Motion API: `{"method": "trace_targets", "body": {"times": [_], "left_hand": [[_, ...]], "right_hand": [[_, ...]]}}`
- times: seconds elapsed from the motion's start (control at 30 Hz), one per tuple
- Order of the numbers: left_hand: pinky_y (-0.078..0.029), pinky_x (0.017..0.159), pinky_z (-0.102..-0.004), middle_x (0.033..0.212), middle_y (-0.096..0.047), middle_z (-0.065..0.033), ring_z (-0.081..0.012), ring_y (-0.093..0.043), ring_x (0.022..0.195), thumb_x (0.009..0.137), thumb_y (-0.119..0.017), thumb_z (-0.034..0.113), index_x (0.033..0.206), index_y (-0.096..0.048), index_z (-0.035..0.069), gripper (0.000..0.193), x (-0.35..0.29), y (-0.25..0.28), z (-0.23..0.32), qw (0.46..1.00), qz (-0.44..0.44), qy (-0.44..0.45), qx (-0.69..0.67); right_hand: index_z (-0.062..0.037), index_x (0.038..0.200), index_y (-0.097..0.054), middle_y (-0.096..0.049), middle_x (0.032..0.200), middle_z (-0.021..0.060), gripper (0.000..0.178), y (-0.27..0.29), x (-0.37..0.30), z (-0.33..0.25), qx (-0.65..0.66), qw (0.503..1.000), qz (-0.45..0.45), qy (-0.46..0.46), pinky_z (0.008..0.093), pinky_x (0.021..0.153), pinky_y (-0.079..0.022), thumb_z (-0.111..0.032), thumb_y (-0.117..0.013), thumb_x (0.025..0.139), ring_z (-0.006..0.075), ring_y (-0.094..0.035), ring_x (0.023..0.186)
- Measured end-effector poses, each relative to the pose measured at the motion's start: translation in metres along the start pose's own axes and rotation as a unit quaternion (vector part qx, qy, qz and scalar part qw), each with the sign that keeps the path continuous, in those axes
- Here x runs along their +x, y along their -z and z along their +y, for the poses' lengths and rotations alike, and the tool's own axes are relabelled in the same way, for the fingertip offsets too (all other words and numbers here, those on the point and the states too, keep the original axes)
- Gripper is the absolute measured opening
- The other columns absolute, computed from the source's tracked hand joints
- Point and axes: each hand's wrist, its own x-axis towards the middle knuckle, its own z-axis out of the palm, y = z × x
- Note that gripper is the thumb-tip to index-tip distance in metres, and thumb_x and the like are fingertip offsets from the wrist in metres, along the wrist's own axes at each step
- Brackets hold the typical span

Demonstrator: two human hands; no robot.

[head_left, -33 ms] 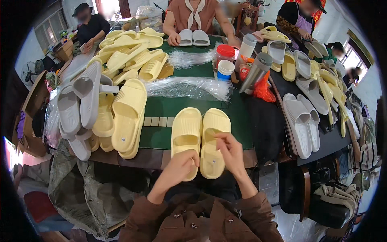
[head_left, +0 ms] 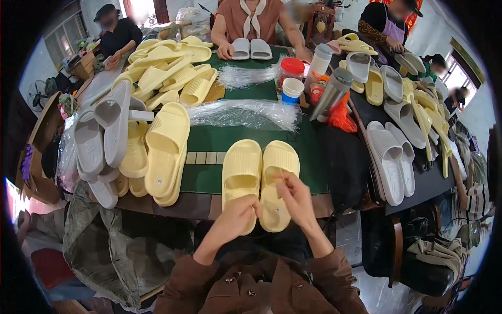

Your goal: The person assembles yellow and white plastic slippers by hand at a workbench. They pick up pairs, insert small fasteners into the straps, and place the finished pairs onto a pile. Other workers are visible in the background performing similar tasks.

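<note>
A pair of pale yellow slide sandals lies side by side at the table's near edge: the left slide (head_left: 241, 162) and the right slide (head_left: 281, 157), heels toward me. Over the left slide's heel is my left hand (head_left: 240, 217), closed, its fingertips at the gap between the pair; what it pinches is hidden. My right hand (head_left: 297, 199) hovers above the right slide's footbed, thumb and fingers pinched together, with a faint thin clear strand at the fingertips. Bundles of similar clear plastic strands (head_left: 246, 113) lie beyond the slides on the green mat (head_left: 209, 178).
Yellow slides (head_left: 167, 152) and grey slides (head_left: 116, 123) are piled at the left. A steel thermos (head_left: 334, 94), a paper cup (head_left: 292, 90) and a red-lidded jar (head_left: 292, 68) stand back right. More slides cover the right-hand table (head_left: 429, 188). Co-workers sit around.
My left hand has shifted slightly right, toward the gap between the slides. My right hand has moved a little left. Both slides stay in place.
</note>
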Motion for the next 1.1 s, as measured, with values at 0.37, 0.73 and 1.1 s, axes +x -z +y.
{"method": "trace_targets", "body": {"times": [0.37, 0.73, 1.1], "left_hand": [[-0.044, 0.067, -0.0295, 0.081, -0.057, -0.0094, -0.0191, -0.054, 0.07, 0.085, -0.045, -0.004, 0.086, -0.056, -0.001, 0.012, 0.0, -0.017, 0.02, 0.995, 0.075, -0.052, 0.048], [-0.045, 0.074, -0.024, 0.098, -0.062, -0.0049, -0.0101, -0.056, 0.081, 0.092, -0.051, 0.001, 0.106, -0.061, -0.001, 0.018, -0.007, -0.017, 0.009, 0.993, 0.097, -0.007, -0.061], [-0.047, 0.086, -0.0285, 0.118, -0.057, -0.0117, -0.0151, -0.059, 0.097, 0.094, -0.049, 0.005, 0.125, -0.051, -0.005, 0.032, -0.033, 0.001, -0.017, 0.944, 0.107, 0.125, -0.286]], "right_hand": [[0.0, 0.096, -0.061, -0.049, 0.073, -0.0038, 0.02, -0.015, 0.006, -0.006, 0.145, 0.982, -0.096, -0.076, 0.02, 0.059, -0.037, -0.015, -0.049, 0.1, 0.0031, -0.043, 0.066], [-0.0002, 0.095, -0.061, -0.054, 0.077, -0.0035, 0.019, -0.024, 0.001, -0.004, 0.185, 0.975, -0.092, -0.085, 0.0193, 0.062, -0.039, -0.015, -0.05, 0.099, 0.0032, -0.047, 0.069], [-0.003, 0.137, -0.045, -0.061, 0.086, 0.0039, 0.04, -0.004, -0.012, 0.0, 0.103, 0.992, -0.051, -0.056, 0.0185, 0.058, -0.039, -0.001, -0.042, 0.097, 0.004, -0.045, 0.063]]}}
